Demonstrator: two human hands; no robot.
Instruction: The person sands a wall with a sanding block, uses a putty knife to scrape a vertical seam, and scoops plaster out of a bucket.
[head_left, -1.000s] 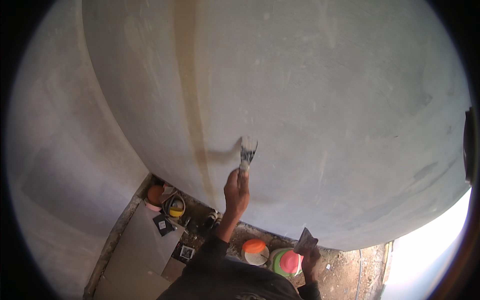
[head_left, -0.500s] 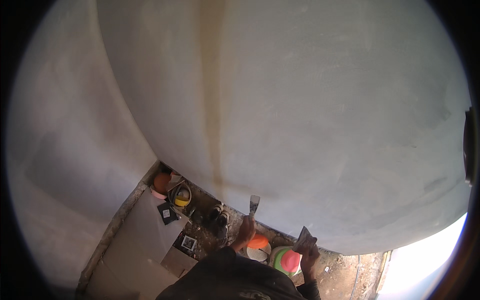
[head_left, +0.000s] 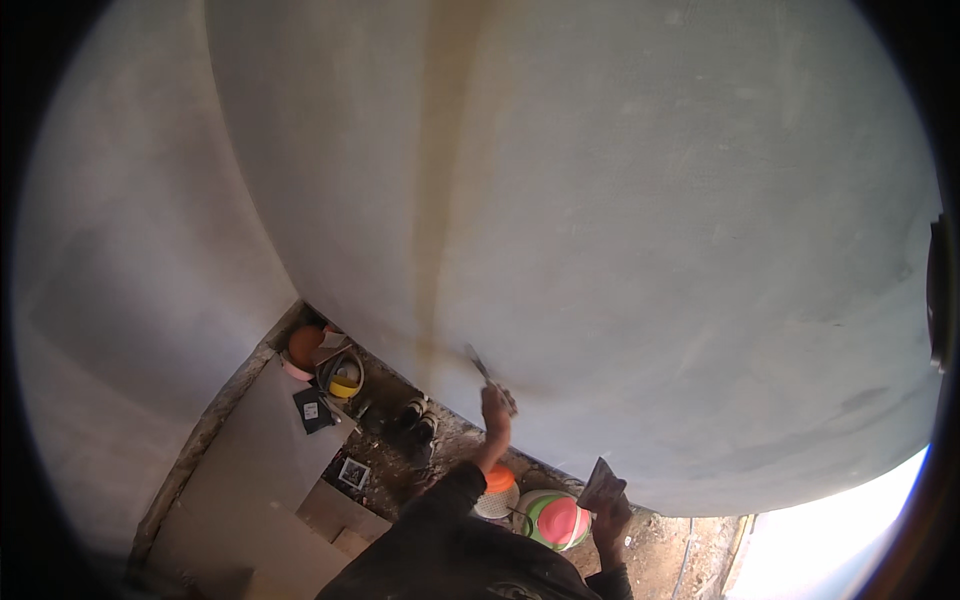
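My left hand [head_left: 497, 410] is closed round the handle of a putty knife [head_left: 478, 363]. Its thin blade is seen nearly edge-on, tilted up and left over the grey wall [head_left: 640, 250]; I cannot tell whether it touches. Lower and to the right, my right hand [head_left: 612, 518] grips a dark, flat, wide-bladed scraper [head_left: 600, 484], whose handle is hidden by the fingers. A brownish vertical stripe [head_left: 438, 180] runs down the wall above and left of the putty knife.
Below my hands stand a green and white bucket with a pink top [head_left: 560, 520] and an orange-topped tub [head_left: 497, 492]. Shoes [head_left: 413, 418], a black packet [head_left: 313, 410], a yellow round container [head_left: 346, 384] and an orange bowl [head_left: 305, 345] lie left. Pale boards [head_left: 250, 450] cover the left floor.
My left hand has risen along the wall, and the putty knife has turned from broadside and upright to edge-on, leaning left. My right hand still holds the scraper; the view has shifted slightly.
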